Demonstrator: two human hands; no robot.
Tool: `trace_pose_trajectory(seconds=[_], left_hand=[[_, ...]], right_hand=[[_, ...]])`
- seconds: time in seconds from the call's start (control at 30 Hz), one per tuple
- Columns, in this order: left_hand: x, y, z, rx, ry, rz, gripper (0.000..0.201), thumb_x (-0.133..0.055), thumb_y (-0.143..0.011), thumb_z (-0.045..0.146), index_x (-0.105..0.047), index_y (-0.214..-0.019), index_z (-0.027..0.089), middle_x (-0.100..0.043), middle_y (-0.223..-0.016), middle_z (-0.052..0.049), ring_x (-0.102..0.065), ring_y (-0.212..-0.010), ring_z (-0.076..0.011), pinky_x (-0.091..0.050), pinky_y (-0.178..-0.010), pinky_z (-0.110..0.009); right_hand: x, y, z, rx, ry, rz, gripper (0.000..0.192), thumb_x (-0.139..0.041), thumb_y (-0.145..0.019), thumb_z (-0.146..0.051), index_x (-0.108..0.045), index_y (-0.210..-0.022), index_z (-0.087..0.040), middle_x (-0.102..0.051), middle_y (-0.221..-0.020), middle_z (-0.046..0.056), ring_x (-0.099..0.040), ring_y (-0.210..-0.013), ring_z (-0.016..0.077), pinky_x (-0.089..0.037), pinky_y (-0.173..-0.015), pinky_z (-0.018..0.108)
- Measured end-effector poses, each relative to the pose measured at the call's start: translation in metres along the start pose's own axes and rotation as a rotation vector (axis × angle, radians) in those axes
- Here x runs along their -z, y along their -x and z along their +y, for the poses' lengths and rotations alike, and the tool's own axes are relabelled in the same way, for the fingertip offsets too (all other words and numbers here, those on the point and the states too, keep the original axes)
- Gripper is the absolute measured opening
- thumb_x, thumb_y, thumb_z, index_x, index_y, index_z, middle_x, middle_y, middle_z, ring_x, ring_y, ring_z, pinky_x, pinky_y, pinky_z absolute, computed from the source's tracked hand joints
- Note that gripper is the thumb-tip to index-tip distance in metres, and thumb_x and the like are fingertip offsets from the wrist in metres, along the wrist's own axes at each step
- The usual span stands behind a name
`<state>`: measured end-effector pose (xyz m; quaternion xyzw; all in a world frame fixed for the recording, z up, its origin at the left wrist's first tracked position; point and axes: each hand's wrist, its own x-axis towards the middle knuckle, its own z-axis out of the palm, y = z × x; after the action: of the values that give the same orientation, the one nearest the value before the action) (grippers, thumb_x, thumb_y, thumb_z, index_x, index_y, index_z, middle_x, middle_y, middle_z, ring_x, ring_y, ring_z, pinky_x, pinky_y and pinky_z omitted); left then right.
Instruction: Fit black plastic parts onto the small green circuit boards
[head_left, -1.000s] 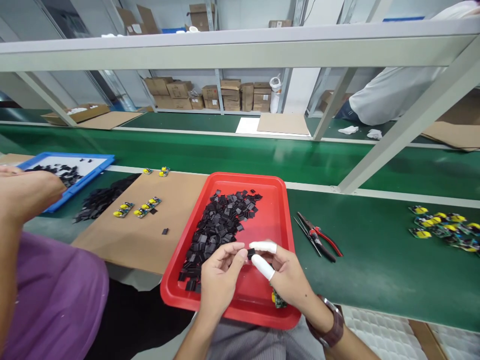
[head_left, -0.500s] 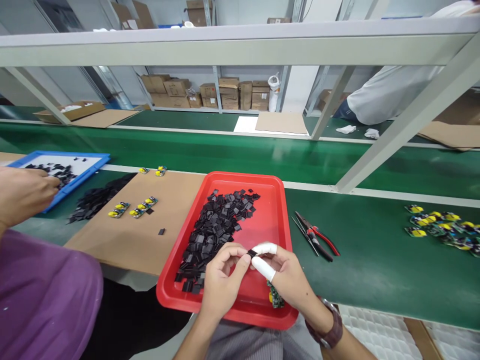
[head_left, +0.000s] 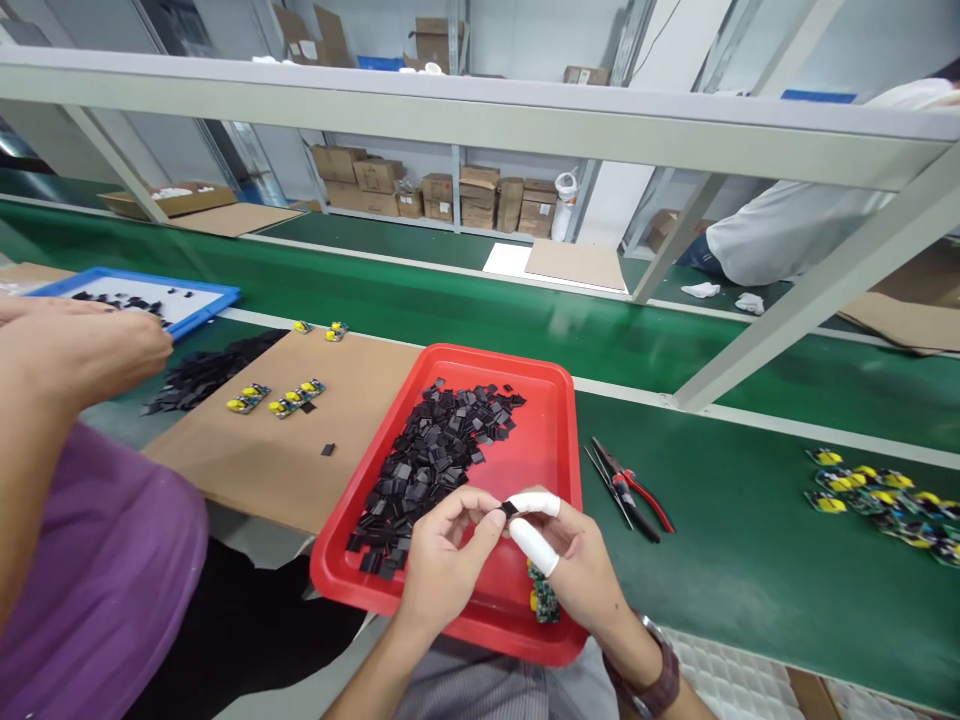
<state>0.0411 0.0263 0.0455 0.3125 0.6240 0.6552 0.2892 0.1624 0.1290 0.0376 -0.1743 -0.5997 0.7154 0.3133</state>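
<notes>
Pinching a small black part between us, we have both hands over the near end of the red tray: our left hand closes thumb and forefinger on one side of it, and our right hand meets it with white-capped fingers pressed to the other side. Tucked under the right palm is a small green circuit board, held against the lower fingers. A heap of black parts fills the tray's left half. Just right of the tray, red-handled pliers lie on the green bench, and a cluster of yellow-topped boards sits well off to the right. To our left, a cardboard sheet carries a few more boards, and a co-worker's hand in a purple sleeve hovers near a blue tray
</notes>
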Motion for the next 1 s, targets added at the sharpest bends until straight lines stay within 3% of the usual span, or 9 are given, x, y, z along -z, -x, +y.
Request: trace_pose_trajectory(seconds=[0.23,0.43,0.67,0.83,1.0], left_hand=[[-0.002,0.003,-0.001,0.056,0.154,-0.02,0.009,-0.075,-0.088,0.028,-0.073,-0.088,0.02,-0.071,-0.078,0.0,-0.068,-0.07,-0.0147,-0.056,-0.07,-0.024],[0.004,-0.002,0.0,0.151,0.224,0.028,0.019,-0.079,-0.083,0.03,-0.077,-0.098,0.019,-0.076,-0.085,-0.003,-0.072,-0.074,-0.0148,-0.059,-0.074,-0.024],[0.01,0.001,-0.002,0.148,0.202,0.002,0.014,-0.078,-0.084,0.027,-0.076,-0.094,0.017,-0.075,-0.081,-0.002,-0.07,-0.071,-0.0136,-0.057,-0.072,-0.024],[0.009,0.011,0.003,0.077,0.09,-0.043,0.008,-0.075,-0.086,0.023,-0.074,-0.085,0.016,-0.072,-0.078,-0.003,-0.066,-0.07,-0.0137,-0.054,-0.07,-0.025],[0.028,0.014,0.012,-0.127,-0.346,-0.092,0.011,-0.066,-0.093,0.019,-0.075,-0.086,0.02,-0.073,-0.091,-0.003,-0.069,-0.084,-0.0149,-0.054,-0.078,-0.025]], right_hand=[[-0.002,0.002,0.001,-0.107,-0.062,-0.016,0.011,-0.078,-0.089,-0.031,-0.075,-0.097,-0.024,-0.074,-0.091,0.003,-0.071,-0.082,0.0166,-0.061,-0.08,0.028],[-0.006,0.005,-0.005,-0.063,0.005,-0.069,0.017,-0.074,-0.093,-0.033,-0.075,-0.108,-0.025,-0.075,-0.1,0.005,-0.073,-0.093,0.0196,-0.059,-0.096,0.036],[-0.007,0.007,0.003,-0.089,0.043,-0.031,0.021,-0.077,-0.089,-0.037,-0.076,-0.104,-0.023,-0.077,-0.1,0.007,-0.075,-0.094,0.0225,-0.062,-0.094,0.036],[0.005,0.012,0.011,-0.139,0.114,0.013,0.022,-0.08,-0.086,-0.037,-0.078,-0.102,-0.022,-0.079,-0.105,0.009,-0.076,-0.096,0.024,-0.063,-0.09,0.031],[0.019,0.015,0.017,-0.244,0.152,0.074,0.034,-0.084,-0.078,-0.048,-0.08,-0.098,-0.019,-0.082,-0.102,0.013,-0.079,-0.094,0.0297,-0.065,-0.088,0.032]])
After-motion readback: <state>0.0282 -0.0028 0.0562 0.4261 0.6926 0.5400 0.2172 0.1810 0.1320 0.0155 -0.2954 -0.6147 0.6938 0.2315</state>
